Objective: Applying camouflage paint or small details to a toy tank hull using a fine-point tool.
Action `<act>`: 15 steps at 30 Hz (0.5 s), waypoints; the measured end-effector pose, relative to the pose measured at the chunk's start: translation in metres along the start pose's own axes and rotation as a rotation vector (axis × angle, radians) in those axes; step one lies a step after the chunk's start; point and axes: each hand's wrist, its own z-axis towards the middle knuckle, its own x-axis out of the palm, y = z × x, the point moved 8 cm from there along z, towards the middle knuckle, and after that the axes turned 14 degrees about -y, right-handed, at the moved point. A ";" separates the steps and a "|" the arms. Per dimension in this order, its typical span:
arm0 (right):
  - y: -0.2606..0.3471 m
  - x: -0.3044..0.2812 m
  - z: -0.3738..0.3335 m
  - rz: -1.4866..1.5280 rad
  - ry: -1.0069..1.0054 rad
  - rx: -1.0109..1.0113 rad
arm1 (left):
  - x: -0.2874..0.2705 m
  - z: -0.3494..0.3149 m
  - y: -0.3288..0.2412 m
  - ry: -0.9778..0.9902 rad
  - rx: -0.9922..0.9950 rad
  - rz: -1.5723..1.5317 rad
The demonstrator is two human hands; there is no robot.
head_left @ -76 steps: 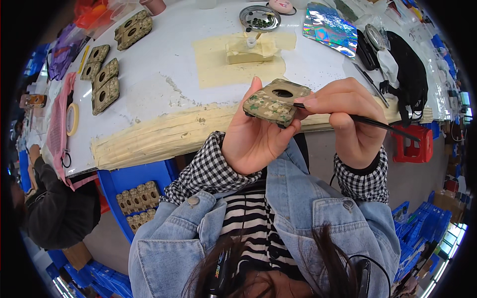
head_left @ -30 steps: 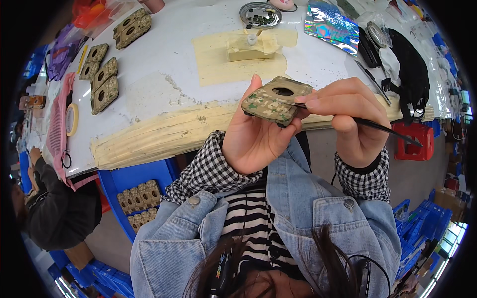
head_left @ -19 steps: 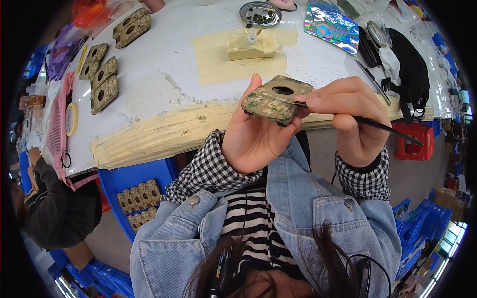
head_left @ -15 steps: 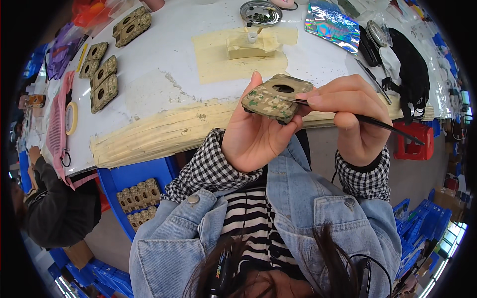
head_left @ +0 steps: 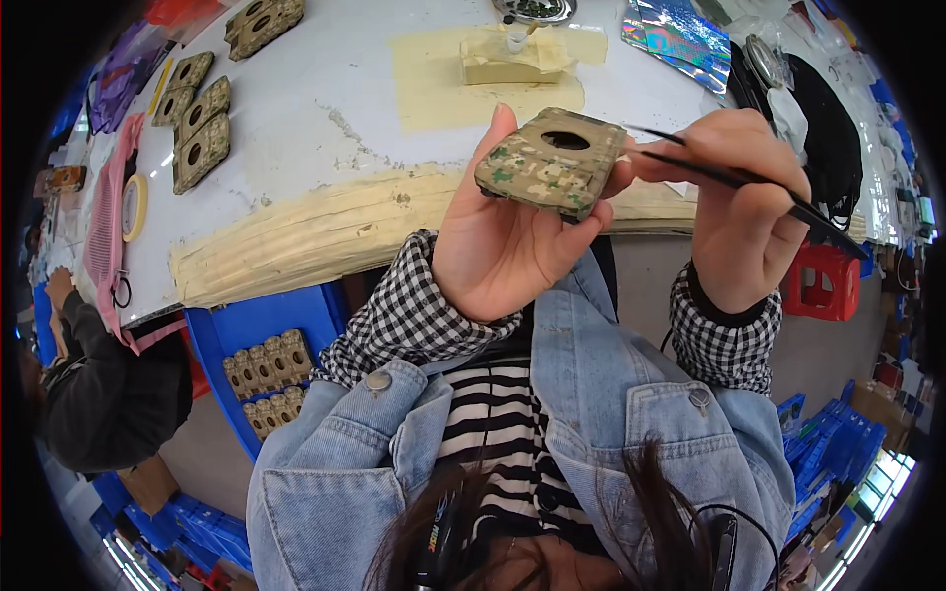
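My left hand holds a camouflage-patterned, squarish casing from below, tilted, its fingers and thumb at the edges. An oval hole opens in the casing's upper face. Black tweezers are gripped in my right hand, their two tips apart at the casing's right edge. Whether the tips touch it I cannot tell. Beyond the casing, a small whitish cup stands on a tape-covered block on the table.
More camouflage casings lie at the table's left, near a tape roll. Yellowish tape covers the front edge. A blue crate holds several casings below. A red stool stands right; a person in dark sleeves is at left.
The tweezers' tips have come away from the casing's upper face to its right edge, and their prongs now show apart. My right hand has shifted right. The table view has slid upward.
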 end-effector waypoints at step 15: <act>-0.037 -0.031 -0.004 -0.008 -0.386 0.190 | 0.042 -0.041 -0.052 0.091 0.495 0.456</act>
